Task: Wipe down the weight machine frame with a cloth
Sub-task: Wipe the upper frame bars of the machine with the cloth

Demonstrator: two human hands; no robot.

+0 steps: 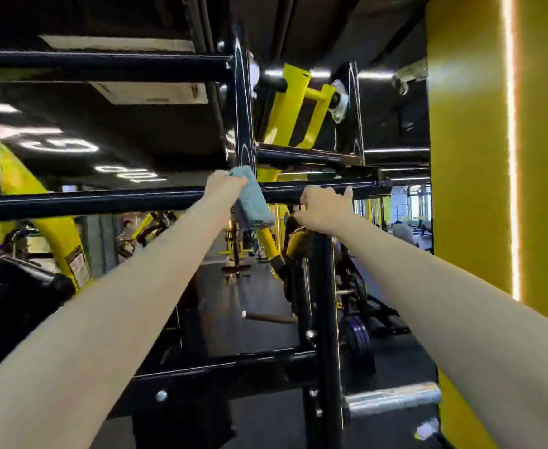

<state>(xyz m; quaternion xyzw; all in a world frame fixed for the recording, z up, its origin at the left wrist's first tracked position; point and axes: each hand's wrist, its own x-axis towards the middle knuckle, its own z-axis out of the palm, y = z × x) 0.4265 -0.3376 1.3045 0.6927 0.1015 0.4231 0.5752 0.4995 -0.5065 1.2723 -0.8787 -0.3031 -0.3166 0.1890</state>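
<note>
Clamped in left grip [225, 186]: soft, light blue cloth [253, 202], against crossbar [104, 200] beside upright [243, 124]. Right grip [324, 209] curled over crossbar. Likely limp; best bunched, pressed flat.

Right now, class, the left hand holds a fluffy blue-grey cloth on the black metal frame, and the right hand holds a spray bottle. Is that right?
No. The head view shows the right hand holding no bottle; it grips the black horizontal bar. The left hand does hold the fluffy blue-grey cloth.
</note>
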